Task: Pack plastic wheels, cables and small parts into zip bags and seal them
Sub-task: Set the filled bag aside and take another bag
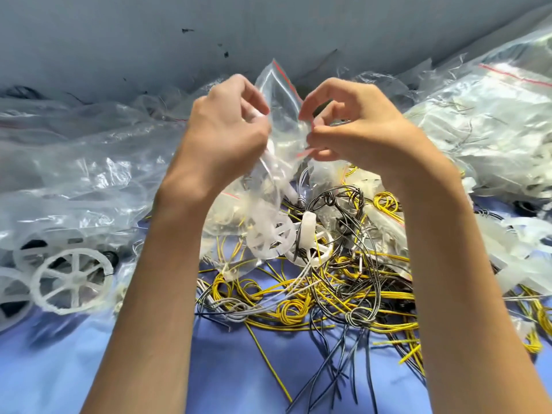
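Blue cloth [257, 380] below; zip bag [283, 115] pinched between hands, apparently unsealed.

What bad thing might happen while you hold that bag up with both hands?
The zip bag is pinched by the left hand and right hand with its red-lined mouth crumpled, so it may seal crooked. Something white hangs low inside; it might slip out into the tangled cables below.

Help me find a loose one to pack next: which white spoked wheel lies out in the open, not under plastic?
The spoked wheel at lower left, flat on the blue cloth. The two central wheels sit among bags and cables.
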